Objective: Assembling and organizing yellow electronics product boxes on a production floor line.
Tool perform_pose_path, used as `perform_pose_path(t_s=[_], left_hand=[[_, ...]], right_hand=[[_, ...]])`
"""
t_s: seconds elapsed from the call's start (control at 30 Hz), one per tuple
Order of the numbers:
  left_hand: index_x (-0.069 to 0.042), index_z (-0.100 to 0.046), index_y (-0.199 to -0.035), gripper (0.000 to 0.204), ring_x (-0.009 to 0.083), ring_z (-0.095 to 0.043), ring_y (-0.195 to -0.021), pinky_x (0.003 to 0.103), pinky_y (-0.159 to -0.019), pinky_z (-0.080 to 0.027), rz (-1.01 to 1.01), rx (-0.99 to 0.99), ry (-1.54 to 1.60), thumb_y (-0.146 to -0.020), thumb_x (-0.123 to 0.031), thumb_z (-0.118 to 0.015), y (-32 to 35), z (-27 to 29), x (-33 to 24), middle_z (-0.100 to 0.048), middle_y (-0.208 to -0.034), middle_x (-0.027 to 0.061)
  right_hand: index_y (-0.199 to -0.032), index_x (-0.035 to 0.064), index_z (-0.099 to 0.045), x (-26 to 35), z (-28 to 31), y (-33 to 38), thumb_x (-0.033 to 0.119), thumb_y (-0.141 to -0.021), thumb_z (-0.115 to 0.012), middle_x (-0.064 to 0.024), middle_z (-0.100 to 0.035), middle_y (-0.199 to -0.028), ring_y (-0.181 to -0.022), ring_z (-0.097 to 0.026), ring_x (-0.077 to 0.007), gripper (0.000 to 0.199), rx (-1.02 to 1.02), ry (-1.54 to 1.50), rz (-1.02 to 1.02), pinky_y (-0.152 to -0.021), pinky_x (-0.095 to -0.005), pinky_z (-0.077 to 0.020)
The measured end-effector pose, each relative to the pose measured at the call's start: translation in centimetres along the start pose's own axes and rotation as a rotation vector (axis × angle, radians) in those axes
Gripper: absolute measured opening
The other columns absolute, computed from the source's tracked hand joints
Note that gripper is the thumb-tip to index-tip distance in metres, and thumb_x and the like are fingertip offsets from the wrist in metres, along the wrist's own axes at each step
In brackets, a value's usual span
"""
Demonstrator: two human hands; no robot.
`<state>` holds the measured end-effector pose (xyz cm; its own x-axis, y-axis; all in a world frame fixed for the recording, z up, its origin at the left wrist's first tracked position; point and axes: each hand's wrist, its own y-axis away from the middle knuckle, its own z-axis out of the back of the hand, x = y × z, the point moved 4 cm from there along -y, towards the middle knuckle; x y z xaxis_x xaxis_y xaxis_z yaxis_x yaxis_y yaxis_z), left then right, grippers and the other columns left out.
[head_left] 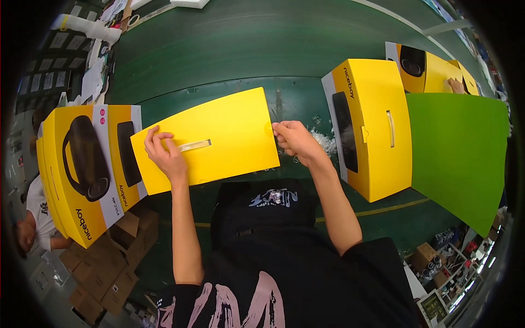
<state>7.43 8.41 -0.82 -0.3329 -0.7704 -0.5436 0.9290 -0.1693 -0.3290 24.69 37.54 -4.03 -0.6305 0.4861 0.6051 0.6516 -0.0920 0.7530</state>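
A yellow box with a clear plastic handle strip on top lies in front of me on the green conveyor belt. My left hand rests on its left part, fingers beside the handle strip. My right hand grips the box's right edge. To the left stands a stack of like yellow boxes printed with a black speaker picture.
Another yellow box with a handle sits at the right, a bright green sheet beyond it. Farther right is another yellow box with another person's hand on it. Brown cartons lie on the floor at lower left.
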Motion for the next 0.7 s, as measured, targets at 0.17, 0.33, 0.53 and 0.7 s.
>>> perform_pose_path(t_s=[0.17, 0.33, 0.53, 0.7], left_hand=[[-0.006, -0.06, -0.092, 0.01, 0.0332, -0.046, -0.137, 0.05, -0.116, -0.032, 0.0, -0.001, 0.003, -0.099, -0.01, -0.053, 0.0, 0.0, -0.1, -0.057, -0.133, 0.0121], [-0.006, -0.06, -0.092, 0.011, 0.0336, -0.046, -0.138, 0.048, -0.116, -0.033, 0.002, 0.006, 0.019, -0.099, -0.01, -0.052, 0.2, 0.0, -0.1, -0.057, -0.132, 0.0125], [-0.006, -0.06, -0.093, 0.013, 0.034, -0.048, -0.134, 0.044, -0.115, -0.037, -0.001, 0.004, -0.028, -0.101, -0.01, -0.051, 0.2, -0.1, 0.2, -0.055, -0.132, 0.0151], [-0.004, -0.059, -0.091, 0.013, 0.0359, -0.047, -0.135, 0.048, -0.115, -0.036, 0.013, 0.007, 0.018, -0.099, -0.009, -0.05, 0.0, -0.3, -0.2, -0.055, -0.131, 0.0153]], right_hand=[[-0.086, 0.0126, -0.05, -0.5, 0.1, -0.3, 0.026, -0.11, -0.055, 0.0101, -0.038, -0.068, -0.05, -0.029, -0.0004, 0.027, 0.072, -0.173, 0.083, -0.044, -0.0227, -0.0183], [-0.086, 0.0099, -0.053, -1.5, 2.2, -0.8, 0.035, -0.11, -0.055, 0.0079, -0.041, -0.066, -0.051, -0.032, -0.0023, 0.035, -0.111, -0.013, 0.267, -0.044, -0.0237, -0.0219], [-0.09, 0.0042, -0.06, -1.7, 1.0, 0.4, 0.051, -0.108, -0.051, 0.0044, -0.045, -0.066, -0.053, -0.036, -0.0048, 0.051, -0.127, 0.24, 0.094, -0.046, -0.0234, -0.0263], [-0.085, 0.0022, -0.059, -1.5, -0.1, -1.5, 0.041, -0.108, -0.052, 0.0023, -0.048, -0.068, -0.059, -0.042, -0.0072, 0.045, -0.278, 0.37, 0.317, -0.053, -0.0271, -0.0334]])
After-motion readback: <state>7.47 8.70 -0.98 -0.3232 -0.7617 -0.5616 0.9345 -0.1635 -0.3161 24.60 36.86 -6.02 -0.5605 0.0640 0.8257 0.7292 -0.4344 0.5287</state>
